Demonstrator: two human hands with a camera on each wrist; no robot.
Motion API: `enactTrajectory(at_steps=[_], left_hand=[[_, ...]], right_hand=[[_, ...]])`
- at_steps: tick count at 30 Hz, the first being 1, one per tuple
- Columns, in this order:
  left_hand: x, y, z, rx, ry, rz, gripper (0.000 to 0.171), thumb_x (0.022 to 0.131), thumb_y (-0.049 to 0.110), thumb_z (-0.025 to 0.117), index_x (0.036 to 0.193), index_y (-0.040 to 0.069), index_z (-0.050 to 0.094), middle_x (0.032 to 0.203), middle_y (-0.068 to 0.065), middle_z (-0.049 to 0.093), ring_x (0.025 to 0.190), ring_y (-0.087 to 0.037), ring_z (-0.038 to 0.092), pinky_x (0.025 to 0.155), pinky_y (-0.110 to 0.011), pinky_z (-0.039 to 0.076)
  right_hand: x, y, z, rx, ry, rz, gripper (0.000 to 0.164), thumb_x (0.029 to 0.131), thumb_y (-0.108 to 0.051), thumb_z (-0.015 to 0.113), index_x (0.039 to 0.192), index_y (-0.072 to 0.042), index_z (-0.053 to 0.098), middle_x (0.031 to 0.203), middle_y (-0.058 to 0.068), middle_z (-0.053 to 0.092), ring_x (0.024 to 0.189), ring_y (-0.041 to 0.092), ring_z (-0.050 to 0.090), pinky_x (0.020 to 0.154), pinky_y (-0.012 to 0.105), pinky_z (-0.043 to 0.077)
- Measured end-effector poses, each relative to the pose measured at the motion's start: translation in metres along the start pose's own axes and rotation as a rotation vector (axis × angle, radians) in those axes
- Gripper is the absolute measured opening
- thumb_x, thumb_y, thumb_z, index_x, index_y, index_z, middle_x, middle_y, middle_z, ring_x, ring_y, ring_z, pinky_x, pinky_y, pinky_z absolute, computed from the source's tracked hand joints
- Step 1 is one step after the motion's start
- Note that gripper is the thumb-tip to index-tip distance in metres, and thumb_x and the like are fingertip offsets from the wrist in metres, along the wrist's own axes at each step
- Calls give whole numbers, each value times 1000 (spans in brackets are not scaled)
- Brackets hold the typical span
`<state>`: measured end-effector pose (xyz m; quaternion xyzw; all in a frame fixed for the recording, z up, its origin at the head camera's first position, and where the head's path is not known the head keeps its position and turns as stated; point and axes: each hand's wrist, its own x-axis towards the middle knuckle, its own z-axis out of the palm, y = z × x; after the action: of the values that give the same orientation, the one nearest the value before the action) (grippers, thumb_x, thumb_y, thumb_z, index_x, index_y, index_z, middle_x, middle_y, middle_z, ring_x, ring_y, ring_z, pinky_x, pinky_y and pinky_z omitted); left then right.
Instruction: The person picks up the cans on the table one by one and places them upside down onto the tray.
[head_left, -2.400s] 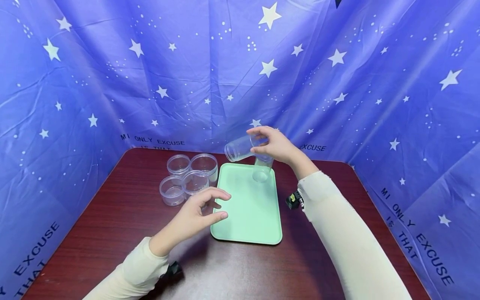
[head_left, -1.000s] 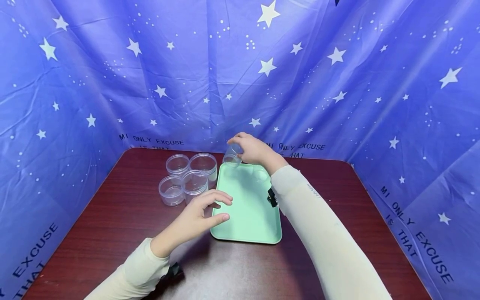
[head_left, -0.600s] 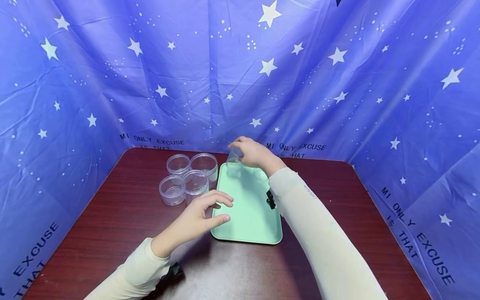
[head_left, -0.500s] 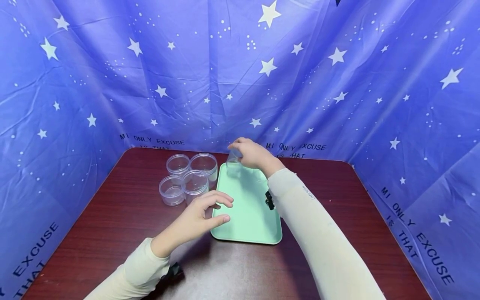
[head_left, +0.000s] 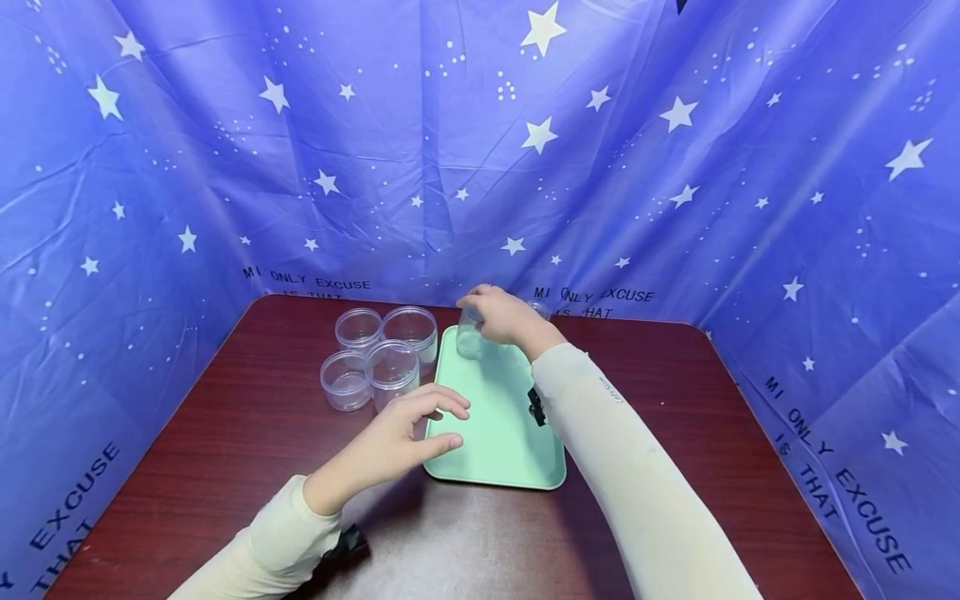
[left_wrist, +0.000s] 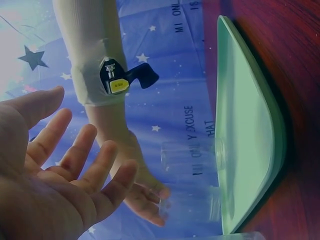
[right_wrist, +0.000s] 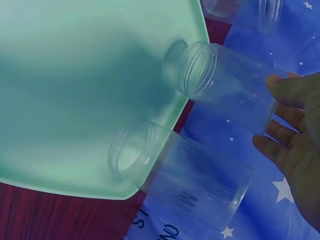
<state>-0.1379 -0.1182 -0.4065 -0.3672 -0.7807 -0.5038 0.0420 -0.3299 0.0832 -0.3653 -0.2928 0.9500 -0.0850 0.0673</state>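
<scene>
Clear jar (head_left: 469, 342) in right hand (head_left: 501, 314) lowered to green tray (head_left: 502, 446), turned from sideways to mouth-down

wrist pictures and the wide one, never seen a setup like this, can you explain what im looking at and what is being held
There's no machine here, just a person's two bare hands. The wide picture comes from a camera on the head, looking forward and down. The other two come from a camera on each wrist, so they look tilted.

On the table lies a green tray, with four clear jars to its left.

The right hand holds a clear jar mouth down at the tray's far end; another jar stands there, also mouth down. The left hand is near the tray's left edge, holding nothing.
</scene>
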Motion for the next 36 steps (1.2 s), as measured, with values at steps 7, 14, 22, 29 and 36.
enactTrajectory(at_steps=[7,14,22,29,36], left_hand=[[-1,0,0,-15,-13,-1,22,94,18,76,114,22,69,123,5,67,118,-14,60,92,-34,53],[-1,0,1,-26,-26,-2,24,93,16,77,114,24,68,123,7,67,118,-13,60,92,-42,54],[-1,1,1,-24,-41,-6,23,93,17,77,113,25,68,123,8,67,118,-12,60,93,-36,53],[0,1,1,-34,-51,-9,22,93,18,77,113,23,69,124,6,67,118,-14,61,93,-40,53],[0,0,2,-21,-52,2,19,95,19,75,113,20,70,122,3,68,117,-16,61,93,-42,54]], right_hand=[[2,-1,7,-39,16,-14,55,96,-4,63,148,-17,55,154,11,47,144,33,42,118,48,38],[4,-6,12,-73,13,-14,57,95,-3,64,149,-18,54,155,10,46,142,32,44,116,48,41],[4,-3,16,-87,9,3,57,94,-4,63,149,-18,54,155,11,45,142,33,44,115,49,42],[5,-4,17,-101,18,32,55,97,-7,62,150,-19,53,155,10,45,143,32,43,115,49,42],[7,-5,22,-102,16,38,55,98,-7,60,151,-20,52,156,9,44,143,31,42,115,48,42]])
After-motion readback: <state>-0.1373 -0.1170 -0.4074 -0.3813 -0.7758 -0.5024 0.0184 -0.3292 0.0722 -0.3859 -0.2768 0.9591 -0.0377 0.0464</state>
